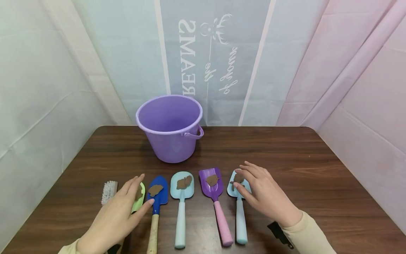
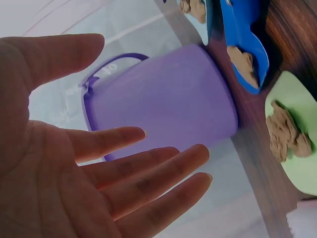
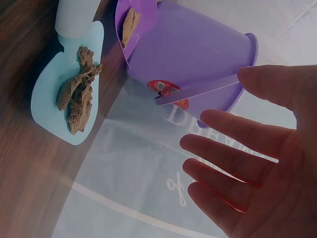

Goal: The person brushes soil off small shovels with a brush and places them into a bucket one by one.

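Note:
My left hand (image 1: pixel 115 213) hovers with fingers extended over a green shovel (image 1: pixel 139 204), covering most of it. Brown clay-like lumps (image 2: pixel 286 131) lie on that shovel's blade. On the right, my right hand (image 1: pixel 264 192) is held above a light blue shovel (image 1: pixel 241 220), its fingers loosely spread and holding nothing. More brown lumps (image 3: pixel 79 96) rest on this blade. Between the hands lie a blue shovel (image 1: pixel 163 197) with a wooden handle, a pale teal shovel (image 1: pixel 180 222) and a purple scoop (image 1: pixel 209 191) with a pink handle, each bearing brown lumps.
A purple bucket (image 1: pixel 174 146) stands upright behind the shovels, its handle hanging at the right side. A brush with whitish bristles (image 1: pixel 109 191) lies at the left, partly under my left hand. Pale fabric (image 1: pixel 215 109) hangs along the back of the brown wooden table (image 1: pixel 272 144).

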`<act>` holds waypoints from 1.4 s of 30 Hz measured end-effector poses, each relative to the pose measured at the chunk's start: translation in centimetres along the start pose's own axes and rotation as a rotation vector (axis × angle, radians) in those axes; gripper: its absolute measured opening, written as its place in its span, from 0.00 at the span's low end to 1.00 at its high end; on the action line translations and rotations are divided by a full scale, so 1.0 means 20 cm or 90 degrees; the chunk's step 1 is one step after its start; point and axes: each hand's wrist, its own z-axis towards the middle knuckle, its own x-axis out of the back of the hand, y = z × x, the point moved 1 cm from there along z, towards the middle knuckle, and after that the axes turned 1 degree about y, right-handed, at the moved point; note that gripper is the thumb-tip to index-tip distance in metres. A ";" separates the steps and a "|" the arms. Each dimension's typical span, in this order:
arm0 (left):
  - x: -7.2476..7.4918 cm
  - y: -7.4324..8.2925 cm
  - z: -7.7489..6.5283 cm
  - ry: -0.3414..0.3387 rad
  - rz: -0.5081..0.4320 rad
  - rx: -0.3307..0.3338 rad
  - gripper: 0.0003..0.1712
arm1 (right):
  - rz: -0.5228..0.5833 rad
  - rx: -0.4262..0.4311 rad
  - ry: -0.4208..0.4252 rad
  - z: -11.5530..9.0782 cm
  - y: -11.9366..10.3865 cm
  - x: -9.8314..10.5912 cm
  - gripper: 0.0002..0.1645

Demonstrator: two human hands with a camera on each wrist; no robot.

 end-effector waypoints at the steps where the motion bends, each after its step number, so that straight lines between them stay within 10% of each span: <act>1: 0.00 -0.01 0.00 0.001 -0.004 0.005 0.40 | 0.000 0.001 -0.001 0.00 0.00 0.00 0.19; 42: 0.00 -0.52 -0.12 -0.180 0.033 0.219 0.49 | 0.003 -0.004 -0.005 -0.01 -0.01 -0.01 0.16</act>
